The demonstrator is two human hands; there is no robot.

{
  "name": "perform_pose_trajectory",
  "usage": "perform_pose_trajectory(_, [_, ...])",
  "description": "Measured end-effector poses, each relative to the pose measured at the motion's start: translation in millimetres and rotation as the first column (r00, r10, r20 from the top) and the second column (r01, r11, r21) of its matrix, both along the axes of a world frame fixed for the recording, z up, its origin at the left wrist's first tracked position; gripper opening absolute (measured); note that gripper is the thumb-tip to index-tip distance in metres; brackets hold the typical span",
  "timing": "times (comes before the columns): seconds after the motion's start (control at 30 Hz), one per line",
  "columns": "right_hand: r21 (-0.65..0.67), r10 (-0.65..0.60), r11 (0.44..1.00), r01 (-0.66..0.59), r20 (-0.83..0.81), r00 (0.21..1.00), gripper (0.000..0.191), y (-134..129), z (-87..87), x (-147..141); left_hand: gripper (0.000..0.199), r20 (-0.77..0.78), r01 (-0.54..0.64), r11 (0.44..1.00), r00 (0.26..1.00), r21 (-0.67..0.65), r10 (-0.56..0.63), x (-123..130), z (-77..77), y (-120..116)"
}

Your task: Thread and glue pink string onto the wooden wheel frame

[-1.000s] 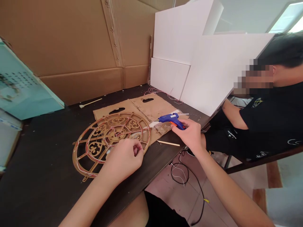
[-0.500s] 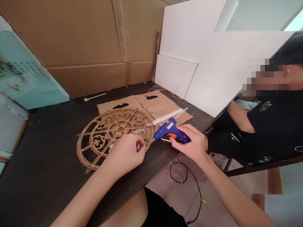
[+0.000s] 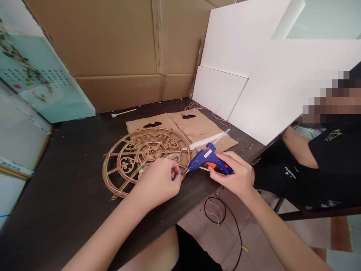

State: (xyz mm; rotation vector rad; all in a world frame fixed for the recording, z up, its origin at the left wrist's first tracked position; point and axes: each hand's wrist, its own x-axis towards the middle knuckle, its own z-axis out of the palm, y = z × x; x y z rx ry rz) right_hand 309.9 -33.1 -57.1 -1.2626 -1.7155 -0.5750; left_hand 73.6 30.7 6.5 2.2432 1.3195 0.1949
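Note:
A round openwork wooden frame (image 3: 147,151) with scroll patterns lies on the dark table, thin red and white wires along its rings and spokes. Over its near right side, my left hand (image 3: 159,180) has its fingers curled closed; what they hold, if anything, is hidden. A blue hot glue gun (image 3: 208,155) is gripped in my right hand (image 3: 238,174), fingers around the handle beside the orange trigger. Its nozzle points down and left at the frame's right rim, close to my left fingertips. From the gun's back end sticks a clear glue stick (image 3: 222,136).
A flat cardboard piece (image 3: 201,126) lies partly beneath the frame. A cotton-tipped stick (image 3: 124,113) and loose thin wires (image 3: 194,105) are at the back. White boards (image 3: 220,90) lean right; a person in black sits beyond. A black cable (image 3: 225,203) hangs below the table edge.
The view has swung slightly left, so everything appears shifted right. Both hands keep nearly the same pose at the frame's rim, the glue gun still in the right.

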Motion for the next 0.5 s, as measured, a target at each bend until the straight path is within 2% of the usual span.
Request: perform_pose_trajectory(0.5, [0.035,0.018,0.999,-0.020,0.055,0.998,0.024,2.4,-2.1,2.9,0.015,0.009,0.009,1.000,1.000,0.000,-0.009,0.0,1.8,-1.3])
